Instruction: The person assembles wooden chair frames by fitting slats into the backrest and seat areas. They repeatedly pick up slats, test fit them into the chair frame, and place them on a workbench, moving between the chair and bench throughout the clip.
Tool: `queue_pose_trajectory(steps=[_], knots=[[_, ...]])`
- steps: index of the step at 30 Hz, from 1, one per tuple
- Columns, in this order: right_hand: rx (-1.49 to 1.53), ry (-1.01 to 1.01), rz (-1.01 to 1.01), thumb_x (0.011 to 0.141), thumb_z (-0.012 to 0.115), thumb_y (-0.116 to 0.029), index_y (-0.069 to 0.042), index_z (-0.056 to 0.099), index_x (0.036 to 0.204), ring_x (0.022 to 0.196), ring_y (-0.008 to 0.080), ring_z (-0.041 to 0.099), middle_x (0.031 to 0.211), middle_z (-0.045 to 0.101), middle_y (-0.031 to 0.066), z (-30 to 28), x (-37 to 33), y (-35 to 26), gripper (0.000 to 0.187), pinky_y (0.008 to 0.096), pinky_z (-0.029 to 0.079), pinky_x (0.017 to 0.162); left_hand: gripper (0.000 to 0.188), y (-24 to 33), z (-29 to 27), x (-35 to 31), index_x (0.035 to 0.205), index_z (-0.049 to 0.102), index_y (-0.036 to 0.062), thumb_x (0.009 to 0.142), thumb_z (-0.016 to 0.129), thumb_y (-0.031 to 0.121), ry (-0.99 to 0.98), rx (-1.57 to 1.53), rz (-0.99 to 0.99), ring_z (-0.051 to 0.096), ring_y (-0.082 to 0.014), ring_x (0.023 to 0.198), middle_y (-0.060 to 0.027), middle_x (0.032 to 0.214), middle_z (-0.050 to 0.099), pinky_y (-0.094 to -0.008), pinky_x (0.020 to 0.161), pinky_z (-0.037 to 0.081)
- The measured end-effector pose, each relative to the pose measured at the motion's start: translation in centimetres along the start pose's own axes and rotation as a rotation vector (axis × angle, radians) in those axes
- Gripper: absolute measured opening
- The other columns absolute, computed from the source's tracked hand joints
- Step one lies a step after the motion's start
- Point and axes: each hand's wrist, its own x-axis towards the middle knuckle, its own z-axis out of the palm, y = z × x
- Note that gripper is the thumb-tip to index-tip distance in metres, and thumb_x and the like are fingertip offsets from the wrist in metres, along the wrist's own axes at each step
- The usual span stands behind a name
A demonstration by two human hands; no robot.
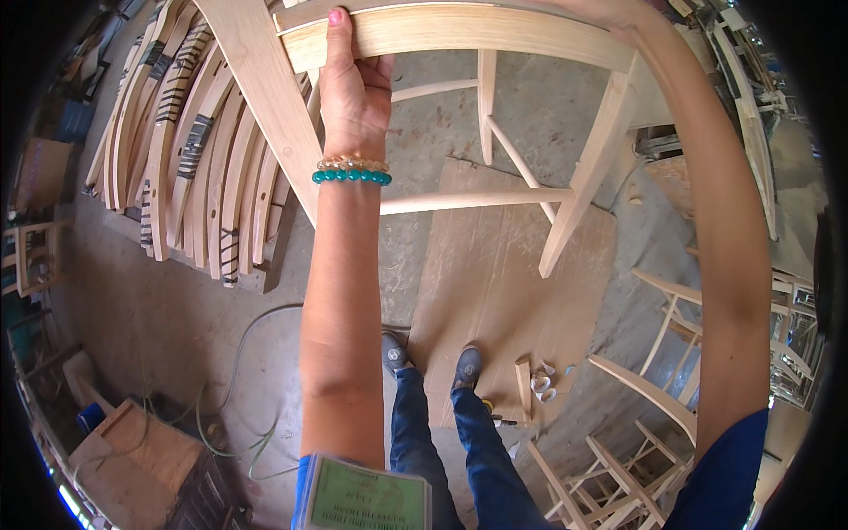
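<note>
A pale, unpainted wooden chair frame (459, 30) is held up in front of me, its curved rail across the top of the view and its legs and thin stretchers hanging below. My left hand (355, 95) is closed around the rail near its left joint, thumb over the near face and fingers curled beneath. At the rail's right end, my right hand (611, 12) reaches the frame by the upper edge of the picture. Its fingers are cut off or hidden there, so their grip does not show.
Curved wooden pieces (168, 132), some wrapped in black, lie stacked on the left. Below me is a cardboard sheet (495, 265) with a wood offcut (525, 389) and small scraps. More chair frames (618, 473) stand at lower right. A hose (233, 358) crosses the floor near a wooden-topped box (141, 446).
</note>
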Motion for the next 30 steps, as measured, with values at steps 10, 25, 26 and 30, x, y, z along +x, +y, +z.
queue_pose_trajectory(steps=[10, 25, 26, 30], knots=[[0.043, 0.008, 0.008, 0.081, 0.071, -0.028, 0.003, 0.047, 0.131, 0.119, 0.0209, 0.049, 0.13, 0.052, 0.0158, -0.1, 1.5, 0.6, 0.063, 0.0298, 0.037, 0.102, 0.031, 0.2, -0.3, 2.3, 0.102, 0.061, 0.0092, 0.083, 0.071, 0.032, 0.03, 0.018, 0.038, 0.063, -0.0176, 0.097, -0.0029, 0.102, 0.065, -0.0323, 0.085, 0.056], [-0.37, 0.211, 0.009, 0.082, 0.064, -0.042, 0.0, 0.055, 0.124, 0.116, 0.0265, 0.053, 0.122, 0.058, 0.0174, 1.2, 0.5, -0.5, 0.06, 0.0347, 0.04, 0.099, 0.028, 0.2, 0.6, 1.5, 0.111, 0.06, 0.0132, 0.089, 0.064, 0.029, -0.037, 0.009, 0.051, 0.064, -0.008, 0.09, 0.0015, 0.101, 0.067, -0.021, 0.072, 0.054], [-0.361, 0.208, -0.002, 0.082, 0.064, -0.041, 0.0, 0.054, 0.125, 0.117, 0.0265, 0.053, 0.123, 0.058, 0.0174, 1.3, 0.6, -0.7, 0.06, 0.0346, 0.04, 0.099, 0.028, 0.2, 0.5, 1.7, 0.111, 0.06, 0.0134, 0.088, 0.064, 0.03, -0.028, 0.011, 0.04, 0.064, -0.0078, 0.09, 0.0017, 0.1, 0.067, -0.0209, 0.071, 0.054], [-0.346, 0.202, 0.013, 0.084, 0.062, -0.037, 0.0, 0.052, 0.127, 0.118, 0.0251, 0.051, 0.126, 0.056, 0.0168, 1.3, 0.7, -0.8, 0.057, 0.0337, 0.039, 0.1, 0.027, -0.3, 0.3, 2.2, 0.11, 0.06, 0.0146, 0.088, 0.065, 0.031, -0.014, -0.018, 0.081, 0.064, -0.006, 0.088, 0.0034, 0.099, 0.067, -0.0189, 0.068, 0.053]])
